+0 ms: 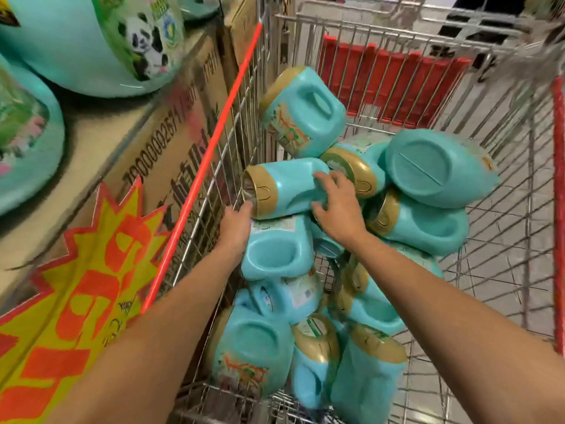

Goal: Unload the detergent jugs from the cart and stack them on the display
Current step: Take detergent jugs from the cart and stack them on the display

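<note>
Several teal detergent jugs with gold caps lie piled in a wire cart. One jug lies on its side at the top of the pile against the cart's left wall, its cap pointing left. My right hand grips its body, with the fingers curled over the top and the thumb underneath. At the cap end my left hand reaches in with straight fingers, and its tip touches the gold cap. On the left, more teal jugs stand on the cardboard-box display.
The cart's red-edged left rim runs right beside the display boxes. A red seat flap closes the far end of the cart. A yellow and orange starburst sign hangs on the front of the boxes. The cart's right half shows bare wire floor.
</note>
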Available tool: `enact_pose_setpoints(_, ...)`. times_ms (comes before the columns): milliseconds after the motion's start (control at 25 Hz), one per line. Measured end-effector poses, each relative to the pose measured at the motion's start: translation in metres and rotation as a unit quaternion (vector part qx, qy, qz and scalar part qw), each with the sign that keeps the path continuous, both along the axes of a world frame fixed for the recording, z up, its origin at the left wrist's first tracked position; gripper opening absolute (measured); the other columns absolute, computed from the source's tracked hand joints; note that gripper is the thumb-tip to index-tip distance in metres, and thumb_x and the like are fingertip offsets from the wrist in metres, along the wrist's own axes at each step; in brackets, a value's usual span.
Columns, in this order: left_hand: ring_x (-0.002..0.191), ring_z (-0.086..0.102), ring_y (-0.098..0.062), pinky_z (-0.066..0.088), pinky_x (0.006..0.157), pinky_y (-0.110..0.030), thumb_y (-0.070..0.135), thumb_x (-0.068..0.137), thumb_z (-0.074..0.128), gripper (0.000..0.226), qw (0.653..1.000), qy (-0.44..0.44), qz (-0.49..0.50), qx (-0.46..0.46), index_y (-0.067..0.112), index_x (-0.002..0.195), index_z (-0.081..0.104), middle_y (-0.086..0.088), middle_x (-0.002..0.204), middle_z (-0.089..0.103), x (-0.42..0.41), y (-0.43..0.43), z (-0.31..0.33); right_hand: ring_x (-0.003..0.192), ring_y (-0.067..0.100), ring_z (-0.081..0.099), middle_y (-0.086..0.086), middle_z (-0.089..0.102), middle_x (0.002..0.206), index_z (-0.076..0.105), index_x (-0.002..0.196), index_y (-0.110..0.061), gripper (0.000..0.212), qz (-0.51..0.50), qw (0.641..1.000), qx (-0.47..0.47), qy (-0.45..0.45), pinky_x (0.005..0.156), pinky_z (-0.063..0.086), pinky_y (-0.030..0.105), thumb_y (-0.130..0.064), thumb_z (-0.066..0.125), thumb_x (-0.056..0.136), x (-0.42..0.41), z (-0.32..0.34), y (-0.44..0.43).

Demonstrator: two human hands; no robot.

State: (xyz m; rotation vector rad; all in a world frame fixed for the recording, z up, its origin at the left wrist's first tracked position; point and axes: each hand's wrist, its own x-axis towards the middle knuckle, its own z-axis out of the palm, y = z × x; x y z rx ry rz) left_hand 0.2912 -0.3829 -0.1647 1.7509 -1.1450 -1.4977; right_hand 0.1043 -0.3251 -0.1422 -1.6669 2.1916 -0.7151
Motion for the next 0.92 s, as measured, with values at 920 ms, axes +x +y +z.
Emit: enact_pose_setpoints(920,0.1,0.065,-0.008,0.049,0.088,-0.037,0.043,0.075,0.07,0.065,0.959,0.276,-0.027,-0.057,0.018,0.132,0.053,0.0,0.122,0.067,-0.012,0.079,0.059,0.09,0.038,0.058,0.015,0.065,0.088,0.061,0.095,-0.007,0.029,-0.143,0.986,0.002,-0.087,0.071,0.043,0.041,-0.034,0.049,0.098,-0.014,0.074,0.114)
